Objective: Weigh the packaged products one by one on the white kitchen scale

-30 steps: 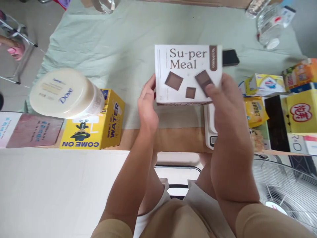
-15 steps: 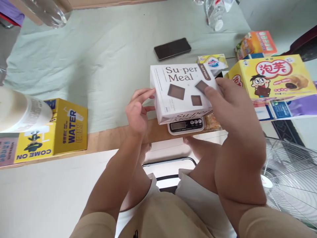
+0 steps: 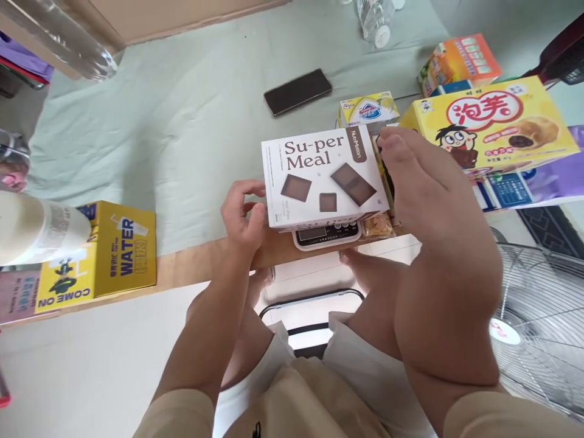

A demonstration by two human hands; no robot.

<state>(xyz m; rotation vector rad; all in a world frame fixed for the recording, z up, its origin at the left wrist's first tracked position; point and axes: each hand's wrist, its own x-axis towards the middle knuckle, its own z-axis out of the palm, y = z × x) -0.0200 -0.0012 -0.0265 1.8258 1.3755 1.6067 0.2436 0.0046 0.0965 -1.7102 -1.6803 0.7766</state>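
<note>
A white Su-per Meal box [image 3: 303,164] sits over the small digital kitchen scale [image 3: 328,234] at the table's front edge, hiding most of its platform. The scale's display and buttons show below the box. My left hand [image 3: 244,216] is at the box's left side, fingers curved but apart, fingertips close to its edge; whether they touch it I cannot tell. Just off the box's right side, my right hand [image 3: 424,182] is raised with fingers stretched out and nothing held. A clear snack packet [image 3: 378,225] lies right of the scale, partly covered.
Right of my right hand stands a yellow puff box [image 3: 493,131], with an orange box [image 3: 460,61] behind it. A yellow soap box [image 3: 368,109] and a phone [image 3: 298,92] lie beyond. Left are a yellow WATER box [image 3: 123,249] and a white cup [image 3: 41,228]. A fan [image 3: 538,310] stands low right.
The Su-per Meal box has come down and levelled over the scale. My right hand has let go of it and moved slightly off its right side. The camera view has shifted a little.
</note>
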